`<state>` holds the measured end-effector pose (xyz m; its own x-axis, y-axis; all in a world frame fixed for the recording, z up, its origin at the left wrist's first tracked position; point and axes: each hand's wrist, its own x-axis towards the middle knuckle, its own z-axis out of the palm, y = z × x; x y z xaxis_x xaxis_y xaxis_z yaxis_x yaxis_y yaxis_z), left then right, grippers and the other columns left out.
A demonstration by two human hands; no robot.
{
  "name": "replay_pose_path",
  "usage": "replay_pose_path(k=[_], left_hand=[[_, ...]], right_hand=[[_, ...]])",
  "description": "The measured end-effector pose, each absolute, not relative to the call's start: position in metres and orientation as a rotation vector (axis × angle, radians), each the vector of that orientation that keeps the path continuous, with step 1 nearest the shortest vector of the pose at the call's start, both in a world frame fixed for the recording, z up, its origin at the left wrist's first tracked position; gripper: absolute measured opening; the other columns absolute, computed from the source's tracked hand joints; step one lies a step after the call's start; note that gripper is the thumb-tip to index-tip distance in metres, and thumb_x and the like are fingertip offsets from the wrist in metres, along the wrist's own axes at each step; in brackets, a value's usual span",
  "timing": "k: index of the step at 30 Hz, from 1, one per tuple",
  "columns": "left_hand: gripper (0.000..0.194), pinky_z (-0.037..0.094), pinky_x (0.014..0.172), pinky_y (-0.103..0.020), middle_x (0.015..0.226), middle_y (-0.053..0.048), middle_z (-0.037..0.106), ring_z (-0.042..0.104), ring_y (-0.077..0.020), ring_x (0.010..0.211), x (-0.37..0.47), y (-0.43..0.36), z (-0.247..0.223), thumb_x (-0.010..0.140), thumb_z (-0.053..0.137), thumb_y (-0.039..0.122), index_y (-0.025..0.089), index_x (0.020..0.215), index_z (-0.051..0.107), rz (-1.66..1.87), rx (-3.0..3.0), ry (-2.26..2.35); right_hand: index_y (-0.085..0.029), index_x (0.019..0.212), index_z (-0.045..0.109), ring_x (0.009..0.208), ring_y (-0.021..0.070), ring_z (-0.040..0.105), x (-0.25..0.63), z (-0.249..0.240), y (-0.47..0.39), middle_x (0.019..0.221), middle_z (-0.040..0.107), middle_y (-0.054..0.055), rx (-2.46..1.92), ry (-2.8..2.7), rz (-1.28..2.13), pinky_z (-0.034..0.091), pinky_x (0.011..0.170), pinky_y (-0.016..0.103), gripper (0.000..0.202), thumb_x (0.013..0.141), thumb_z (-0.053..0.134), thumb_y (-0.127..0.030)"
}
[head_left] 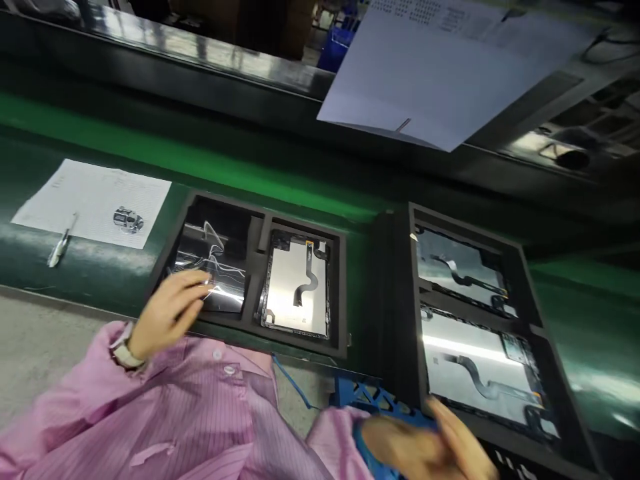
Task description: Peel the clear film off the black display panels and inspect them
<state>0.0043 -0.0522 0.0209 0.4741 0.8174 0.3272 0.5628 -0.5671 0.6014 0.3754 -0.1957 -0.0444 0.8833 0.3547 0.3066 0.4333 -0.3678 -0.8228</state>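
My left hand (173,312) is over the near left corner of a glossy black panel (220,247) that has crinkled clear film on it. Its fingers are stretched out with the thumb apart; whether the fingertips touch the film I cannot tell. The panel lies in the left compartment of a dark foam tray (342,293). In the right compartment is a silver-backed screen assembly (287,287) with a curved black flex cable (309,280). Smeared by motion, my right hand (430,447) is at the near left corner of a second foam tray (415,267); its grip is unclear.
The right-hand tray holds two more silver-backed screen assemblies, a far one (460,263) and a near one (475,363). A white paper sheet (100,193) with a pen (61,247) lies at left on the green bench (95,270). Printed paper (425,73) hangs above.
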Motion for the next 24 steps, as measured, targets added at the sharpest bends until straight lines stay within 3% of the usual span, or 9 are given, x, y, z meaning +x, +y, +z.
replay_pose_path(k=[1, 3, 5, 8, 10, 13, 15, 20, 24], left_hand=[[0.035, 0.049, 0.116, -0.054, 0.138, -0.006, 0.067, 0.062, -0.0271, 0.131, -0.021, -0.049, 0.012, 0.099, 0.052, 0.024, 0.034, 0.129, 0.065, 0.851, 2.335, 1.371], [0.030, 0.048, 0.115, -0.057, 0.135, -0.009, 0.067, 0.061, -0.0302, 0.129, -0.067, -0.039, -0.005, 0.099, 0.053, 0.031, 0.029, 0.125, 0.066, 0.905, 2.310, 1.757], [0.032, 0.044, 0.119, -0.059, 0.140, -0.008, 0.063, 0.057, -0.0304, 0.135, -0.110, -0.021, -0.015, 0.100, 0.051, 0.037, 0.026, 0.127, 0.062, 0.996, 2.195, 2.094], [0.054, 0.027, 0.125, -0.069, 0.162, -0.014, 0.040, 0.035, -0.0371, 0.151, -0.176, 0.022, -0.021, 0.100, 0.049, 0.048, 0.012, 0.140, 0.049, 1.046, 2.014, 2.378], [0.072, 0.020, 0.127, -0.071, 0.167, -0.018, 0.031, 0.023, -0.0403, 0.156, -0.216, 0.054, -0.021, 0.100, 0.041, 0.060, 0.003, 0.143, 0.043, 0.960, 1.941, 2.434], [0.085, 0.023, 0.123, -0.073, 0.165, -0.009, 0.039, 0.027, -0.0370, 0.155, -0.255, 0.092, -0.022, 0.095, 0.033, 0.077, 0.009, 0.144, 0.045, 0.725, 1.939, 2.346], [0.091, 0.021, 0.122, -0.077, 0.164, -0.005, 0.043, 0.031, -0.0356, 0.153, -0.267, 0.107, -0.024, 0.091, 0.029, 0.085, 0.013, 0.143, 0.048, 0.593, 1.946, 2.288], [0.109, 0.013, 0.124, -0.077, 0.169, -0.006, 0.034, 0.025, -0.0370, 0.157, -0.283, 0.120, -0.025, 0.083, 0.019, 0.095, 0.012, 0.147, 0.046, 0.470, 1.909, 2.303], [0.116, 0.014, 0.122, -0.079, 0.164, -0.008, 0.042, 0.026, -0.0423, 0.156, -0.309, 0.126, -0.015, 0.076, 0.022, 0.100, 0.009, 0.143, 0.050, 0.487, 1.858, 2.319]], right_hand=[[-0.037, 0.161, 0.030, 0.144, 0.0441, 0.044, 0.359, -0.052, -0.183, 0.153, 0.052, 0.010, -1.977, -0.720, 0.036, 0.034, 0.116, 0.077, 0.089, 0.084, 0.023, -0.081], [-0.026, 0.155, 0.045, 0.142, 0.0418, 0.050, 0.339, -0.065, -0.159, 0.150, 0.056, 0.012, -1.947, -0.919, 0.253, 0.038, 0.120, 0.067, 0.091, 0.080, 0.051, -0.076], [-0.014, 0.151, 0.050, 0.147, 0.0396, 0.045, 0.337, -0.074, -0.142, 0.155, 0.052, 0.017, -1.963, -0.976, 0.427, 0.033, 0.126, 0.059, 0.095, 0.080, 0.055, -0.076], [-0.002, 0.149, 0.049, 0.153, 0.0432, 0.034, 0.352, -0.084, -0.134, 0.159, 0.043, 0.027, -2.037, -0.846, 0.507, 0.021, 0.129, 0.062, 0.102, 0.083, 0.047, -0.079], [-0.003, 0.149, 0.051, 0.150, 0.0432, 0.040, 0.361, -0.088, -0.137, 0.154, 0.050, 0.027, -2.040, -0.735, 0.540, 0.024, 0.127, 0.063, 0.097, 0.085, 0.047, -0.077], [-0.011, 0.148, 0.054, 0.146, 0.0345, 0.049, 0.367, -0.089, -0.143, 0.151, 0.057, 0.017, -1.958, -0.689, 0.656, 0.036, 0.126, 0.054, 0.082, 0.089, 0.049, -0.068], [-0.016, 0.147, 0.056, 0.150, 0.0317, 0.046, 0.366, -0.090, -0.144, 0.156, 0.053, 0.010, -1.880, -0.653, 0.728, 0.036, 0.127, 0.050, 0.075, 0.086, 0.056, -0.059], [-0.021, 0.149, 0.056, 0.155, 0.0341, 0.037, 0.364, -0.092, -0.139, 0.160, 0.049, 0.004, -1.767, -0.432, 0.846, 0.024, 0.133, 0.052, 0.085, 0.067, 0.070, -0.041], [-0.022, 0.151, 0.053, 0.151, 0.0362, 0.042, 0.358, -0.092, -0.136, 0.160, 0.050, 0.005, -1.730, -0.392, 0.887, 0.029, 0.130, 0.053, 0.091, 0.064, 0.072, -0.038]])
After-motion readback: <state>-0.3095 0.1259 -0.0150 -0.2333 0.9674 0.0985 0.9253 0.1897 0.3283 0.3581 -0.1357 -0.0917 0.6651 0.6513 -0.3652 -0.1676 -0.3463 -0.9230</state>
